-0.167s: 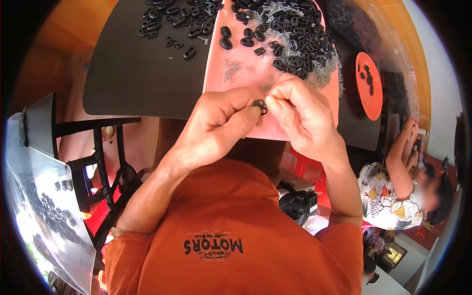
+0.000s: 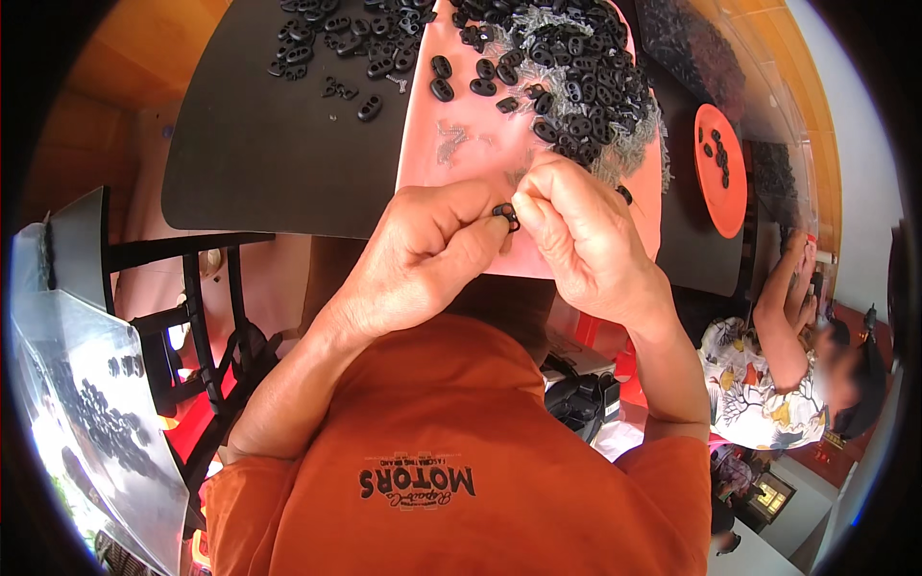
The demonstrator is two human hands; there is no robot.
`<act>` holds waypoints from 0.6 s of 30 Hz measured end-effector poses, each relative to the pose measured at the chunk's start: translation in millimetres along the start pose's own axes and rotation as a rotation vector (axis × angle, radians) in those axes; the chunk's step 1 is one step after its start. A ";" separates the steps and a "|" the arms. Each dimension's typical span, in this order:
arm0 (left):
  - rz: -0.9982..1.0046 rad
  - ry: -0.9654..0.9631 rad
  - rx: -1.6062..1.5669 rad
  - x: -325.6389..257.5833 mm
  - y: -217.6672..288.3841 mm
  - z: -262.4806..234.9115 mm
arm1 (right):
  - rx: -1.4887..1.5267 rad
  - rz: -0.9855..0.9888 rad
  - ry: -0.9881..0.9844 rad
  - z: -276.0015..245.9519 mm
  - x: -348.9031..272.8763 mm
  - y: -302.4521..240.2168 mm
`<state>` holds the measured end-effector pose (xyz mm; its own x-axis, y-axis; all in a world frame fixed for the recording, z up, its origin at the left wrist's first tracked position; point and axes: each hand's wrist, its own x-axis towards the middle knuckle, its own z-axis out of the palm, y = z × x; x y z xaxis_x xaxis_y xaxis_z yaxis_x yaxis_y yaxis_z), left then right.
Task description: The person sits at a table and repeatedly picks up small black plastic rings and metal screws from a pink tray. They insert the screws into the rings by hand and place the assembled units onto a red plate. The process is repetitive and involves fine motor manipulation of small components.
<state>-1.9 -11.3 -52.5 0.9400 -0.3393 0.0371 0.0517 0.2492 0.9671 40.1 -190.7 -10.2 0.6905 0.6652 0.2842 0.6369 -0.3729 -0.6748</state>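
Between the thumb and curled forefinger of my left hand [image 2: 413,259] sits a small black plastic cord-lock piece [image 2: 506,217] with holes through it. My right hand [image 2: 586,240] is closed in a pinch right beside that piece; whatever its fingertips hold is hidden. A dark bit [image 2: 624,195] shows at the outer side of the right hand, and I cannot tell whether it is held or lies behind. Both hands are over the near edge of a pink board [image 2: 423,144]. Farther back on it lie heaped black cord locks [image 2: 581,91] and small clear or silvery springs [image 2: 629,154].
More black cord locks [image 2: 368,108] are scattered on the dark table [image 2: 279,163] to the left. An orange plate [image 2: 709,120] with several black pieces stands on the right. Beyond it sits another person [image 2: 764,374] in a patterned shirt. A black chair frame [image 2: 197,307] is at the left.
Both hands have shifted very slightly toward me, still close together at the cord-lock piece. The dark bit beside the right hand has come into sight.
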 end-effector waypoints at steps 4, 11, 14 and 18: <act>-0.002 -0.006 0.023 0.3 4.8 0.4 | -0.010 0.027 -0.058 0.1 1.4 -3.1; 0.082 -0.023 0.115 3.5 -4.0 3.5 | 0.015 0.119 -0.112 -3.5 -1.7 -9.2; 0.149 -0.046 0.179 1.9 -5.9 -1.5 | 0.100 0.177 -0.156 -5.1 -1.1 -10.2; 0.184 -0.029 0.205 2.6 -3.5 -3.8 | 0.250 0.275 -0.279 -16.3 4.8 -7.3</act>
<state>1.7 -9.7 -56.8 0.9170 -0.3318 0.2214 -0.1914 0.1210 0.9740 44.4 -195.3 7.2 0.6818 0.7248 -0.0992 0.3171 -0.4150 -0.8528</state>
